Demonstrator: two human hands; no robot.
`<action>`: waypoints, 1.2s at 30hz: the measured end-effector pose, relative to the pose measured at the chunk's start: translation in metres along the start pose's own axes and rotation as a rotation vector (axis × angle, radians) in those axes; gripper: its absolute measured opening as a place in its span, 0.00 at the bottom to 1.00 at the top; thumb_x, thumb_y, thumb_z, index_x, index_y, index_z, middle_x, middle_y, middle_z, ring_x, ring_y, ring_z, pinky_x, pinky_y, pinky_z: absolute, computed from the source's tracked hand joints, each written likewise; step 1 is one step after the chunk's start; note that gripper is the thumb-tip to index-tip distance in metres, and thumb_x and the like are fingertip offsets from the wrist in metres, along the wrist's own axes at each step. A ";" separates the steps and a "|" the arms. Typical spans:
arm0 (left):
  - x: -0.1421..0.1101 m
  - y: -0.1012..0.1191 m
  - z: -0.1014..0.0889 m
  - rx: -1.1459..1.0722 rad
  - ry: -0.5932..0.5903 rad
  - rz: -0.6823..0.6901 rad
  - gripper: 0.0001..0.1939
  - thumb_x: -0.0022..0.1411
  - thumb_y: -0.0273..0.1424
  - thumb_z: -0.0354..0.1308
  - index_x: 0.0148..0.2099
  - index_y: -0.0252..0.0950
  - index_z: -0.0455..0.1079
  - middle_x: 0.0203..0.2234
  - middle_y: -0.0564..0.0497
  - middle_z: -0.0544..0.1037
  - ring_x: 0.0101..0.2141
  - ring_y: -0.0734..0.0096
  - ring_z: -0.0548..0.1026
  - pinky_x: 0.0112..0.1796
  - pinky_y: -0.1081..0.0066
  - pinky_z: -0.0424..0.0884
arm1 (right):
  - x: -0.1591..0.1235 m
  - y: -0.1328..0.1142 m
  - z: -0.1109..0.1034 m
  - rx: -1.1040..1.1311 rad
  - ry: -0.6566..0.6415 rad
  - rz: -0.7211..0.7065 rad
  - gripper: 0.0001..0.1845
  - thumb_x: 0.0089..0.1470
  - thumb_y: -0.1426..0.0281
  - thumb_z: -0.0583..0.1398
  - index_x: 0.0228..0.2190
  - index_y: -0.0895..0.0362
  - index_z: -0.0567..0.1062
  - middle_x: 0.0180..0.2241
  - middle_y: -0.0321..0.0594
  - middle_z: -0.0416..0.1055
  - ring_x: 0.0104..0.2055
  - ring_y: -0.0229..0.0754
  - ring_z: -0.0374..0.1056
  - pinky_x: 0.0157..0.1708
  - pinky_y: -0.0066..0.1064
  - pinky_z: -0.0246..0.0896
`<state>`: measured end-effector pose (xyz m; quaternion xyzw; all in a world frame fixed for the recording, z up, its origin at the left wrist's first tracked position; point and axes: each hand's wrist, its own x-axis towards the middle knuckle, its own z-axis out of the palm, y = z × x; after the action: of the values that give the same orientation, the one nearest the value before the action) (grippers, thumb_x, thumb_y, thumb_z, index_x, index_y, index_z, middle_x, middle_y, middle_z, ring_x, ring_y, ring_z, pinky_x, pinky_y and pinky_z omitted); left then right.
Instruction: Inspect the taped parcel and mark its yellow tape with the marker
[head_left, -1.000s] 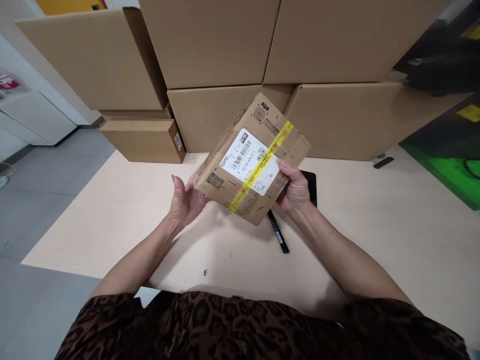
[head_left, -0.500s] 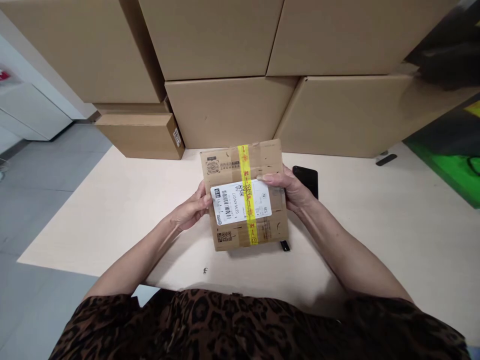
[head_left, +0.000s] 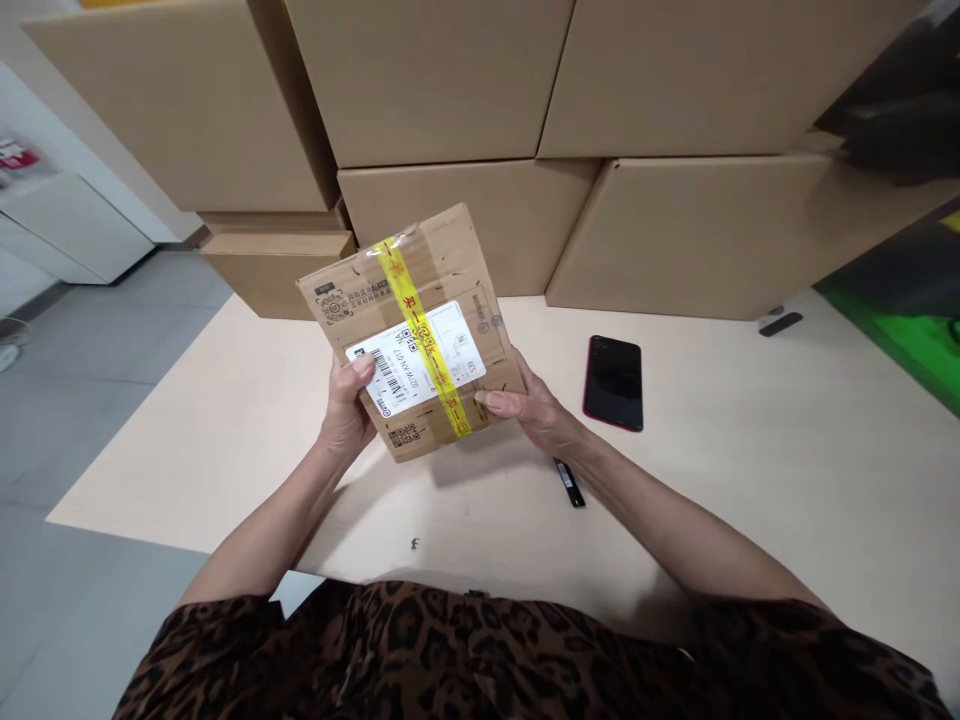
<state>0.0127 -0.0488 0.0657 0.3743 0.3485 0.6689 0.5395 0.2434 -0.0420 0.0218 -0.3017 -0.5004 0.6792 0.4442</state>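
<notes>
A cardboard box [head_left: 442, 260] with a white shipping label and a strip of yellow printed tape is held up above the table, tilted with its labelled face toward me. My left hand [head_left: 349, 400] grips its lower left edge, the thumb on the label's corner. My right hand [head_left: 536, 405] holds the lower right edge, its thumb lying on the front face near the tape. The fingers behind the box are hidden. Partly beneath my right wrist lies a narrow black object [head_left: 570, 484] with a small pale label; its kind is unclear.
A black phone with a red edge [head_left: 613, 382] lies right of the box. Large cartons [head_left: 690, 235] are stacked along the table's back, with a smaller carton [head_left: 262, 280] at the left. Another small black item [head_left: 780, 323] sits at the back right of the pale table [head_left: 712, 440].
Both hands have moved the box up and to the left, and it has turned counterclockwise. My right hand has shifted down to its lower edge. More of the phone and the narrow black object shows.
</notes>
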 end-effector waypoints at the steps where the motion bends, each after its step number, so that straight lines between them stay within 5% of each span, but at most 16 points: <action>1: -0.001 0.000 0.001 -0.004 0.010 0.020 0.31 0.48 0.45 0.74 0.53 0.41 0.75 0.43 0.47 0.88 0.57 0.40 0.82 0.53 0.51 0.84 | 0.000 0.001 -0.001 0.009 0.023 -0.002 0.54 0.48 0.59 0.75 0.72 0.39 0.61 0.74 0.35 0.63 0.75 0.57 0.61 0.76 0.58 0.52; 10: -0.001 -0.011 -0.007 -0.011 -0.021 -0.040 0.39 0.46 0.47 0.78 0.59 0.43 0.74 0.49 0.46 0.86 0.60 0.43 0.80 0.57 0.52 0.81 | 0.006 -0.022 -0.010 0.037 0.141 0.003 0.48 0.37 0.63 0.76 0.62 0.49 0.74 0.63 0.41 0.78 0.69 0.62 0.68 0.73 0.58 0.56; 18: 0.019 0.002 -0.035 -0.039 0.054 0.143 0.25 0.47 0.46 0.80 0.45 0.46 0.79 0.43 0.55 0.84 0.57 0.55 0.80 0.55 0.61 0.79 | 0.007 -0.048 -0.025 -0.018 0.133 0.076 0.45 0.28 0.70 0.77 0.54 0.48 0.82 0.60 0.39 0.81 0.71 0.65 0.67 0.74 0.59 0.52; 23: 0.018 0.004 -0.039 0.019 0.039 0.038 0.32 0.45 0.47 0.80 0.52 0.44 0.80 0.48 0.50 0.84 0.55 0.51 0.80 0.51 0.60 0.79 | 0.005 -0.055 -0.030 -0.046 0.136 0.084 0.42 0.29 0.69 0.77 0.52 0.48 0.84 0.58 0.38 0.82 0.69 0.65 0.69 0.73 0.59 0.53; 30: 0.019 0.001 -0.047 0.144 -0.063 -0.066 0.33 0.50 0.53 0.75 0.54 0.41 0.80 0.54 0.44 0.83 0.59 0.45 0.78 0.55 0.56 0.77 | 0.009 -0.049 -0.035 -0.059 0.214 0.061 0.35 0.37 0.56 0.76 0.50 0.47 0.84 0.57 0.41 0.82 0.68 0.66 0.68 0.73 0.60 0.54; 36: 0.021 0.006 -0.057 0.284 -0.283 -0.140 0.38 0.54 0.56 0.72 0.62 0.43 0.79 0.58 0.44 0.83 0.62 0.41 0.76 0.61 0.52 0.73 | 0.013 -0.045 -0.039 -0.052 0.260 -0.005 0.31 0.44 0.47 0.72 0.48 0.48 0.84 0.55 0.42 0.81 0.66 0.61 0.69 0.70 0.53 0.59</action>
<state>-0.0431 -0.0325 0.0462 0.5115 0.3853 0.5147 0.5700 0.2852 -0.0097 0.0523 -0.3972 -0.4571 0.6199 0.4989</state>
